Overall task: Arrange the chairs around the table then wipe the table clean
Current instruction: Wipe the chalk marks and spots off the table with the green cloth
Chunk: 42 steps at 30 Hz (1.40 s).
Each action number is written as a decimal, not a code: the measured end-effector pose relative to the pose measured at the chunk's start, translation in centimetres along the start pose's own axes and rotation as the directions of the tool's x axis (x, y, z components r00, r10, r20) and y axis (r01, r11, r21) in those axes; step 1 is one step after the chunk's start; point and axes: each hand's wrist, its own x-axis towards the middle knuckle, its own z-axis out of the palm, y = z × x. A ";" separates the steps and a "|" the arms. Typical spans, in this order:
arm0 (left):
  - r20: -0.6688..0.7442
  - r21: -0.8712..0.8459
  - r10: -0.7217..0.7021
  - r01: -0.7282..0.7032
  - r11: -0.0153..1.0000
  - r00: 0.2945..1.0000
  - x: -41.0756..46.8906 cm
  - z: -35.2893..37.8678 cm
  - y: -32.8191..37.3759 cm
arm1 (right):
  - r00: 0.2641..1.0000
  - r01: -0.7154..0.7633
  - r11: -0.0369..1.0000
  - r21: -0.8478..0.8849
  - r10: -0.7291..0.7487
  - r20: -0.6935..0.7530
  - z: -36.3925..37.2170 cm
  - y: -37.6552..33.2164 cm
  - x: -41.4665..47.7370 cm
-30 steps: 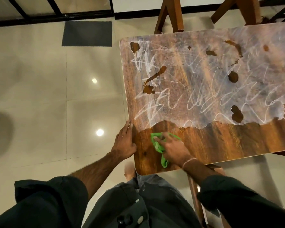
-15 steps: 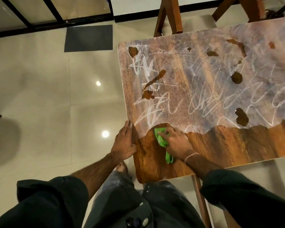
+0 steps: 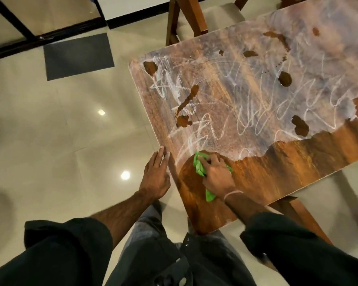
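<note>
Since the earlier frames the cloth (image 3: 199, 169) has been carried a little farther from the near edge of the tabletop (image 3: 277, 178) and into the border of the chalk scribbles (image 3: 256, 122), and a rounded patch of bare wood has been opened just inside the tabletop's left edge. The cloth is held bunched under the right hand (image 3: 217, 178); that grip is closed on it, with the fingers curled over the green fabric and a tail of it left trailing by the wrist. The left hand (image 3: 155, 176) has been kept at the tabletop's left edge, its grip open, with straight fingers laid against the rim and nothing held. A chair (image 3: 186, 17) is seen tucked in at the far side of the tabletop, and part of another chair (image 3: 298, 211) is seen below its near edge, so the arranging is judged to be done as far as can be shown. Of the wiping, only the strip along the near edge has been cleared. By far the greater part of the tabletop beyond that strip is covered in scribbles and a pale haze, and several brown stains (image 3: 285, 79) are scattered across it untouched, so most of the cleaning is judged to be left.
</note>
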 end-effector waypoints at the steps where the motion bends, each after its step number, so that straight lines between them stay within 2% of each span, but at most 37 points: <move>1: 0.007 0.032 0.017 -0.017 0.999 1.000 0.2 -0.3 -0.2 | 0.992 -0.114 0.993 0.038 0.116 -0.044 0.1 -1.8 0.7; 3: 0.014 0.085 0.059 -0.060 0.995 0.998 0.8 -1.2 -0.5 | 0.976 -0.195 0.977 0.089 0.203 -0.083 1.0 -5.4 1.3; 4: 0.024 0.108 0.083 -0.085 0.991 0.996 1.2 -1.6 -0.8 | 0.985 -0.144 0.986 0.082 0.151 -0.086 1.6 -6.7 1.1; 7: 0.062 0.161 0.154 -0.162 0.974 0.986 2.4 -2.7 -1.9 | 0.989 0.147 0.989 0.012 -0.148 0.020 2.1 -6.7 -0.7; 8: 0.081 0.172 0.183 -0.195 0.966 0.980 2.8 -3.1 -2.3 | 0.985 0.155 0.988 0.019 -0.156 0.069 1.8 -5.7 -1.2; 9: 0.099 0.178 0.211 -0.226 0.958 0.973 3.2 -3.5 -2.6 | 0.990 0.099 0.994 0.036 -0.102 0.096 1.3 -4.9 -1.5; 11: 0.138 0.188 0.250 -0.273 0.943 0.958 3.7 -4.3 -3.3 | 0.993 -0.118 0.989 0.089 0.114 0.042 0.7 -4.4 -1.1; 13: 0.175 0.200 0.274 -0.307 0.930 0.946 4.0 -4.9 -3.7 | 0.935 -0.348 0.926 0.143 0.354 -0.018 0.5 -6.4 0.7; 15: 0.202 0.209 0.291 -0.331 0.920 0.935 4.1 -5.2 -4.1 | 0.890 -0.438 0.880 0.183 0.453 -0.049 0.8 -9.9 3.0; 16: 0.215 0.206 0.296 -0.339 0.918 0.931 4.2 -5.4 -4.3 | 0.906 -0.404 0.898 0.176 0.419 -0.057 1.1 -11.5 3.6; 19: 0.234 0.196 0.317 -0.364 0.910 0.919 4.7 -5.8 -4.8 | 0.995 -0.104 0.986 0.128 0.104 0.011 1.8 -12.2 2.8; 20: 0.241 0.202 0.329 -0.379 0.903 0.913 4.8 -5.9 -5.0 | 0.998 -0.052 0.989 0.137 0.047 0.039 1.5 -11.0 2.1; 21: 0.247 0.208 0.341 -0.393 0.896 0.907 5.0 -6.1 -5.1 | 0.998 -0.058 0.987 0.147 0.052 0.048 1.2 -9.7 1.5; 23: 0.247 0.211 0.357 -0.410 0.887 0.901 5.3 -6.6 -5.3 | 0.977 -0.209 0.958 0.195 0.212 0.006 0.8 -7.4 1.4; 26: 0.265 0.197 0.360 -0.416 0.888 0.894 6.1 -7.2 -5.2 | 0.854 -0.492 0.826 0.276 0.520 -0.034 -0.5 -8.0 4.4; 28: 0.259 0.199 0.358 -0.413 0.889 0.897 6.9 -7.6 -5.1 | 0.825 -0.530 0.798 0.288 0.564 -0.045 -0.7 -10.0 6.5; 29: 0.256 0.199 0.358 -0.412 0.889 0.898 7.5 -7.8 -5.0 | 0.851 -0.486 0.830 0.275 0.521 -0.066 -0.5 -10.8 6.9; 31: 0.246 0.194 0.359 -0.409 0.892 0.900 8.6 -8.2 -5.0 | 0.952 -0.268 0.941 0.206 0.291 -0.091 0.2 -11.0 6.1; 33: 0.252 0.195 0.364 -0.415 0.888 0.897 9.7 -8.9 -4.9 | 0.997 -0.076 0.983 0.169 0.076 0.008 -0.2 -8.9 4.3; 34: 0.259 0.200 0.367 -0.421 0.885 0.893 10.3 -9.3 -4.8 | 0.996 -0.077 0.983 0.169 0.068 0.056 -0.6 -7.6 3.7; 36: 0.277 0.210 0.365 -0.427 0.880 0.889 11.6 -10.2 -4.6 | 0.969 -0.247 0.946 0.209 0.245 0.037 -1.6 -5.7 4.1; 38: 0.295 0.234 0.360 -0.432 0.871 0.885 12.7 -10.9 -4.4 | 0.856 -0.486 0.811 0.326 0.516 -0.007 -2.6 -5.7 5.9; 39: 0.300 0.252 0.358 -0.436 0.864 0.884 13.3 -11.2 -4.4 | 0.802 -0.552 0.742 0.380 0.597 -0.002 -3.0 -6.4 7.2; 40: 0.308 0.271 0.354 -0.438 0.857 0.883 13.9 -11.6 -4.2 | 0.783 -0.566 0.713 0.415 0.621 0.001 -3.2 -7.5 8.3; 41: 0.315 0.287 0.350 -0.440 0.851 0.882 14.3 -11.9 -4.1 | 0.810 -0.528 0.738 0.420 0.586 -0.011 -3.1 -8.6 8.9; 42: 0.318 0.298 0.347 -0.440 0.847 0.882 14.7 -12.1 -4.0 | 0.875 -0.424 0.817 0.391 0.480 -0.056 -2.6 -9.6 9.1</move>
